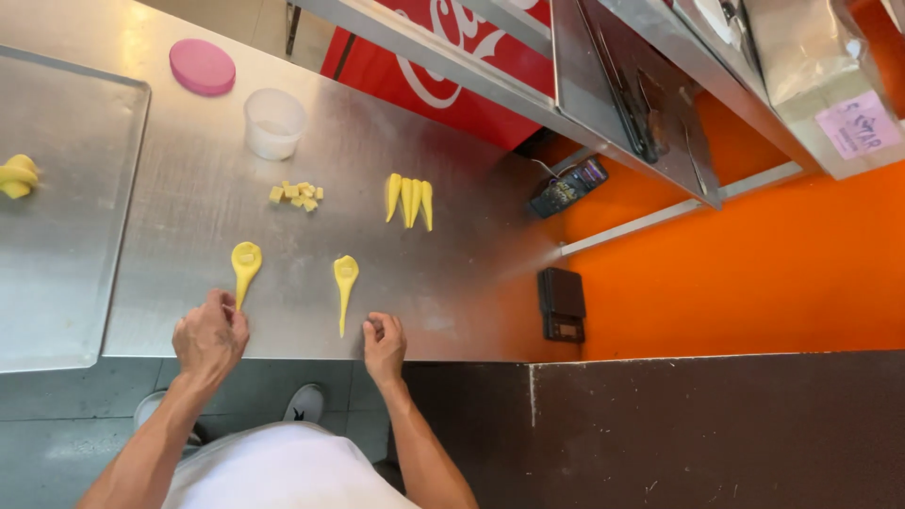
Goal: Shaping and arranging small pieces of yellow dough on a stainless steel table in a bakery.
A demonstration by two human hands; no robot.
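two hands at counter edge, yellow dough pieces laid out

nearest: white-clad torso, grey floor, 2 shoes below counter edge. left hand (210,336) at near edge of steel counter (452,273), fingers curled loosely, fingertips touching narrow tail of left dough spoon-shape (245,268); not closed around it. right hand (384,344) at same edge, fingers bent inward, narrow, holding nothing visible; just beside tail tip of right dough spoon-shape (345,287), contact cannot tell. both spoon-shapes yellow, flat on counter, round head far, thin tail pointing toward body; left one with small lump on head.

further: small pile of yellow dough cubes (298,195) beyond left spoon-shape. 4 tapered yellow dough strips (410,200) side by side, touching, beyond right spoon-shape. white plastic cup (274,123) upright past cubes. pink round lid (202,67) flat, far side, apart from cup.

left side: large metal tray (66,273) on counter, 1 folded yellow dough piece (16,175) on it near left frame edge.

right side: small black scale (562,303) against orange wall (754,273), dark handheld device (567,188) further up. far: red cooler front (424,75), steel shelf rails above, wrapped package with pink label (830,85) top right.
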